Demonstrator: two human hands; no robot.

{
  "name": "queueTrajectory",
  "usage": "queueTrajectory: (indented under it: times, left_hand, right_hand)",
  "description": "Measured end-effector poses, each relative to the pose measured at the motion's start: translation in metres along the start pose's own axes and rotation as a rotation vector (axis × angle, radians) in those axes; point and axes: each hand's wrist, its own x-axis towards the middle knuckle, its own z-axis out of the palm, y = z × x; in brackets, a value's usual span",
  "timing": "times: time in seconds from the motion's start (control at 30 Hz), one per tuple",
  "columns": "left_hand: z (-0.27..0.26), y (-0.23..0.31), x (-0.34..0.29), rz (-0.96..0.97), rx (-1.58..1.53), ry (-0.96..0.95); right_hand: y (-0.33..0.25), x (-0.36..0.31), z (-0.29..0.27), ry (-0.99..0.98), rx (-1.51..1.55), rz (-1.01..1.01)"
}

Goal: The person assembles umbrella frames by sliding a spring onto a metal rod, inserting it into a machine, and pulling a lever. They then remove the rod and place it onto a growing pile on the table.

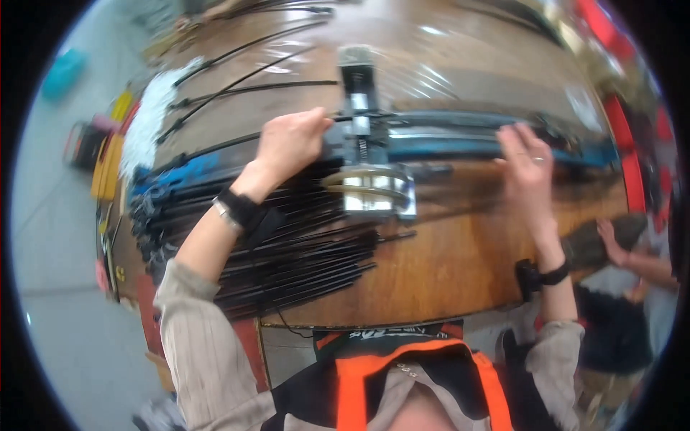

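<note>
A: Where is the blue rail?
B: The blue rail (460,140) runs across the centre of the frame on the wooden bench (445,266), passing under a metal clamp fixture (366,165).
A: And the hands?
B: The left hand (287,144) is curled shut on the rail just left of the fixture. The right hand (528,161) lies flat on it at centre right, fingers spread.
A: Around them?
B: Black rods (287,251) are piled lower left; more lie singly at upper left. No containers that I can make out. Another person's hand (611,241) is at the right edge.
</note>
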Motion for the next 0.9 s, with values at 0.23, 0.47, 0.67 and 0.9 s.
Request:
queueTrajectory:
  times: [0.23, 0.47, 0.67, 0.9]
  left_hand:
    - [-0.001, 0.007, 0.014, -0.059, 0.086, -0.091]
    - [0.000, 0.009, 0.008, -0.082, 0.107, -0.085]
    - [0.011, 0.001, 0.004, 0.025, 0.086, 0.039]
    - [0.008, -0.019, 0.012, 0.215, 0.207, 0.150]
  right_hand:
    - [-0.050, -0.019, 0.013, -0.003, 0.304, 0.134]
    - [-0.067, -0.006, 0.031, 0.000, 0.470, 0.138]
    - [-0.070, -0.001, 0.055, 0.002, 0.830, 0.209]
    - [-0.073, -0.021, 0.042, -0.174, 0.640, 0.080]
